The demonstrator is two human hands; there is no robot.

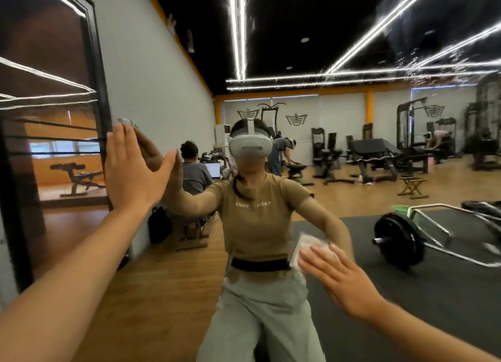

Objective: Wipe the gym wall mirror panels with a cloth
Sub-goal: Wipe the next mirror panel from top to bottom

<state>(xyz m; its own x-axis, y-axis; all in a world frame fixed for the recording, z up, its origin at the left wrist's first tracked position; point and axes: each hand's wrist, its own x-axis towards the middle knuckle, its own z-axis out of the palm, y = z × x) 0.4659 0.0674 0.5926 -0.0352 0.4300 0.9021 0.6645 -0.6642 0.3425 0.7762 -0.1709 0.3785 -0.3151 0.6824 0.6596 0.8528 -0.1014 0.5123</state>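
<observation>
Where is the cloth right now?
In the head view, the cloth sits lower right of centre, pressed flat against the mirror under the right hand; the left hand rests open on the glass higher up, near the black frame.

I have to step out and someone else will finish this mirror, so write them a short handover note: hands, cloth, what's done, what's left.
Left hand: open, flat on the mirror near its left edge, bracing, holding nothing.
Right hand: open, fingers straight, pressing the cloth flat on the glass, low and right of centre.
Done: cannot tell which areas are already wiped; no clear streak lines show.
Left: judging by the hand's low position, probably the upper glass and the far right side; the dark-framed panel to the left may need wiping too.
</observation>
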